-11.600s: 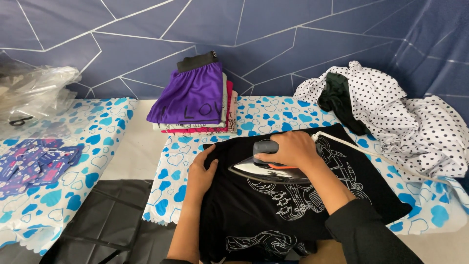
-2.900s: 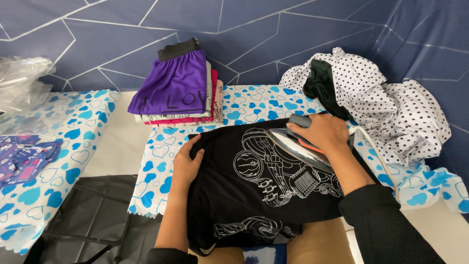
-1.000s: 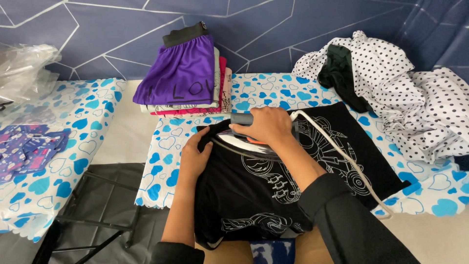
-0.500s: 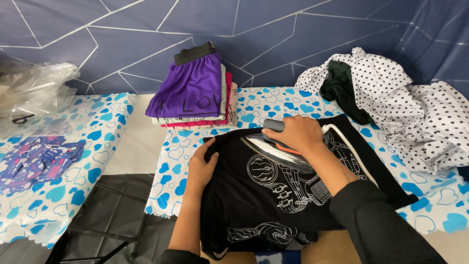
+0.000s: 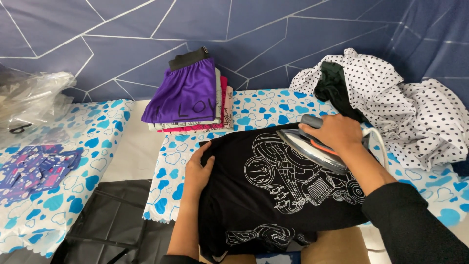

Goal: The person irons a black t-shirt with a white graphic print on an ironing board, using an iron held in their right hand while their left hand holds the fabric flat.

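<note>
A black T-shirt [image 5: 254, 205] with a white line drawing lies spread over a table covered in a blue-heart cloth [image 5: 264, 105]. My right hand [image 5: 337, 132] grips the handle of a silver clothes iron [image 5: 310, 149], which rests on the shirt's far right part. Its white cord [image 5: 378, 144] trails off to the right. My left hand [image 5: 198, 171] lies flat on the shirt's left edge, holding the fabric down.
A folded stack of clothes [image 5: 188, 98] topped by a purple garment sits at the back. A heap of white polka-dot fabric [image 5: 405, 110] lies at the right. A second table [image 5: 53, 166] at the left carries clear plastic bags [image 5: 34, 98] and a patterned item [image 5: 29, 168].
My right hand has slid the iron to the right across the shirt, uncovering more of the white drawing. My left hand has stayed on the shirt's left edge.
</note>
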